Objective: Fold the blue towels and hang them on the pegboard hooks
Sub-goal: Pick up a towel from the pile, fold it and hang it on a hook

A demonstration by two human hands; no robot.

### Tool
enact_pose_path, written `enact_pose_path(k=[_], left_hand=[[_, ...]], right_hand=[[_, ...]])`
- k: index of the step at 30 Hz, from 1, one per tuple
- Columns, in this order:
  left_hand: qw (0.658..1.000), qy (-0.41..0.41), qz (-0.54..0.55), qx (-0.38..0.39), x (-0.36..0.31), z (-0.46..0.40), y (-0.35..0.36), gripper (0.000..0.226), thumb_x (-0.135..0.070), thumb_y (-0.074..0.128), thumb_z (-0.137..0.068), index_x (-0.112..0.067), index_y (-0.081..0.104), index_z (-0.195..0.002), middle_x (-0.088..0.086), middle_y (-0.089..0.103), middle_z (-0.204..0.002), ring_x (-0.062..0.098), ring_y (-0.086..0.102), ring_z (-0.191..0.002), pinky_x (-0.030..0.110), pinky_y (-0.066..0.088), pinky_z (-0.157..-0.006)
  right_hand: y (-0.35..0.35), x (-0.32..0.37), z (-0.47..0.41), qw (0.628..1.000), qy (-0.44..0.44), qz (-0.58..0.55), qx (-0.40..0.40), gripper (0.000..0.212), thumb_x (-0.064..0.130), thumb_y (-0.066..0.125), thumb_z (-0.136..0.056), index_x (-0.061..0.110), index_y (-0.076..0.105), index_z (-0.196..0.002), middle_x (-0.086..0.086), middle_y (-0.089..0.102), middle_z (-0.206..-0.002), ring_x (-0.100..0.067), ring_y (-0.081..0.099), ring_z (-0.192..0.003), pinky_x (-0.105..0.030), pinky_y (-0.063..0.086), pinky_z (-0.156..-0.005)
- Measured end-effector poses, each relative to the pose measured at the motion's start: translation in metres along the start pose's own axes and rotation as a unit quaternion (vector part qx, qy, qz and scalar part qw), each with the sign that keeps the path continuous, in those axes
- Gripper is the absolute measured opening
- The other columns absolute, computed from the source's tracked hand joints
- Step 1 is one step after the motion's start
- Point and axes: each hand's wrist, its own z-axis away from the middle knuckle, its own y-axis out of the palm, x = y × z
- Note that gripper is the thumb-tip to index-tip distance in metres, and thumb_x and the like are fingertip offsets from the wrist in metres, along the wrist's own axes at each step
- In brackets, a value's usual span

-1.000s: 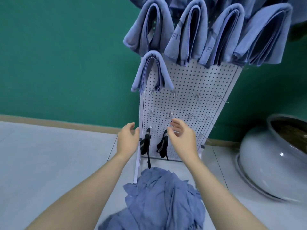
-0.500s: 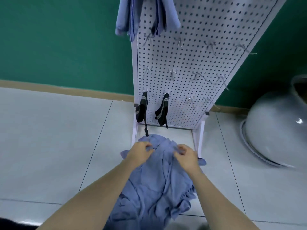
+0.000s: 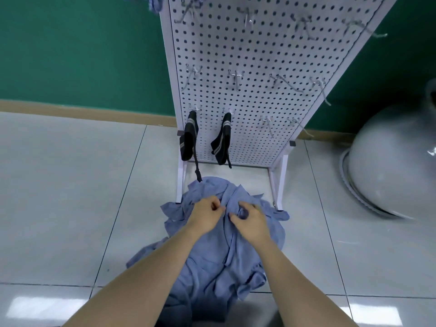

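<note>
While the crumpled heap of blue cloth towels (image 3: pixel 212 260) lies on the grey tiled floor (image 3: pixel 70 185) before the white perforated metal pegboard (image 3: pixel 259 90), we pinch its folds with our left hand (image 3: pixel 206 214) and right hand (image 3: pixel 250 220).

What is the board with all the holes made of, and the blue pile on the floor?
The pegboard looks like metal painted white: thin, stiff and smooth, with even punched holes. The blue towels look like soft woven cloth, matte and crumpled into folds, though which fibre cannot be told.

No text, label, brand or number can be read on anything here.
</note>
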Motion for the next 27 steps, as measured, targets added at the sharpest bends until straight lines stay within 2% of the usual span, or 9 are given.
enact_pose_path(k=[4, 6, 7, 10, 13, 16, 19, 25, 27], left_hand=[[0.997, 0.027, 0.068, -0.035, -0.026, 0.007, -0.014, 0.027, -0.016, 0.056, -0.104, -0.013, 0.045, -0.079, -0.005, 0.041, -0.063, 0.008, 0.035, -0.057, 0.022, 0.033, -0.058], [0.995, 0.053, 0.083, -0.022, -0.04, 0.015, -0.023, 0.025, -0.016, 0.055, -0.105, -0.011, 0.045, -0.082, -0.006, 0.036, -0.06, 0.007, 0.03, -0.054, 0.022, 0.03, -0.055], [0.993, 0.068, 0.091, -0.012, -0.047, 0.02, -0.028, 0.024, -0.015, 0.054, -0.106, -0.01, 0.046, -0.084, -0.007, 0.035, -0.058, 0.006, 0.029, -0.052, 0.022, 0.029, -0.054], [0.985, 0.096, 0.145, -0.001, -0.069, 0.034, -0.047, 0.024, -0.017, 0.055, -0.106, -0.011, 0.047, -0.084, -0.007, 0.034, -0.056, 0.006, 0.028, -0.051, 0.021, 0.027, -0.051], [0.974, 0.13, 0.187, -0.008, -0.101, 0.05, -0.071, 0.026, -0.017, 0.058, -0.105, -0.016, 0.048, -0.081, 0.008, 0.041, -0.063, 0.018, 0.033, -0.058, 0.027, 0.028, -0.051], [0.966, 0.175, 0.188, -0.023, -0.141, 0.073, -0.099, 0.025, -0.017, 0.058, -0.105, -0.016, 0.048, -0.082, 0.011, 0.044, -0.066, 0.021, 0.036, -0.06, 0.026, 0.033, -0.053], [0.963, 0.213, 0.158, -0.042, -0.184, 0.098, -0.127, 0.023, -0.016, 0.057, -0.106, -0.015, 0.048, -0.084, 0.006, 0.041, -0.062, 0.019, 0.034, -0.058, 0.022, 0.032, -0.049], [0.947, 0.298, 0.079, -0.086, -0.261, 0.151, -0.18, 0.019, -0.017, 0.06, -0.103, -0.01, 0.054, -0.087, 0.006, 0.043, -0.062, 0.005, 0.031, -0.051, 0.017, 0.031, -0.051], [0.937, 0.327, 0.069, -0.101, -0.281, 0.169, -0.196, 0.015, -0.019, 0.065, -0.1, -0.008, 0.06, -0.091, 0.001, 0.056, -0.067, 0.003, 0.045, -0.057, 0.015, 0.039, -0.06]], right_hand=[[0.0, 0.011, 0.011, 0.999, -0.033, 0.037, -0.012, 0.048, 0.067, 0.066, -0.072, 0.031, 0.075, -0.104, 0.005, 0.055, -0.115, -0.014, 0.055, -0.11, -0.036, 0.046, -0.099], [-0.003, 0.021, 0.015, 0.998, -0.05, 0.022, -0.012, 0.023, 0.054, 0.075, -0.078, 0.034, 0.065, -0.084, 0.006, 0.057, -0.104, -0.015, 0.056, -0.1, -0.036, 0.048, -0.09], [-0.008, 0.028, 0.017, 0.998, -0.059, 0.006, -0.014, 0.023, 0.046, 0.078, -0.079, 0.034, 0.058, -0.08, 0.006, 0.057, -0.1, -0.016, 0.056, -0.097, -0.035, 0.049, -0.086], [-0.026, 0.048, 0.022, 0.993, -0.1, -0.061, -0.01, 0.039, 0.03, 0.082, -0.082, 0.024, 0.059, -0.112, 0.002, 0.058, -0.111, -0.017, 0.058, -0.103, -0.03, 0.048, -0.088], [-0.055, 0.07, 0.033, 0.99, -0.127, -0.065, 0.018, 0.057, 0.024, 0.078, -0.087, 0.022, 0.052, -0.137, 0.0, 0.064, -0.115, -0.02, 0.063, -0.102, -0.034, 0.052, -0.088], [-0.086, 0.089, 0.045, 0.986, -0.163, -0.027, 0.016, 0.014, 0.019, 0.071, -0.093, 0.024, 0.067, -0.105, 0.003, 0.069, -0.09, -0.008, 0.065, -0.081, -0.027, 0.052, -0.073], [-0.118, 0.114, 0.063, 0.981, -0.195, -0.004, 0.007, 0.039, 0.021, 0.066, -0.099, 0.034, 0.052, -0.065, 0.011, 0.051, -0.057, 0.001, 0.049, -0.051, -0.017, 0.033, -0.05], [-0.183, 0.169, 0.11, 0.967, -0.253, 0.004, -0.029, 0.038, 0.021, 0.061, -0.1, 0.018, 0.047, -0.065, 0.003, 0.045, -0.059, -0.011, 0.037, -0.054, -0.026, 0.026, -0.05], [-0.204, 0.184, 0.128, 0.958, -0.281, 0.001, -0.053, 0.034, 0.023, 0.056, -0.102, 0.014, 0.047, -0.07, -0.001, 0.047, -0.063, -0.015, 0.039, -0.058, -0.031, 0.028, -0.052]])
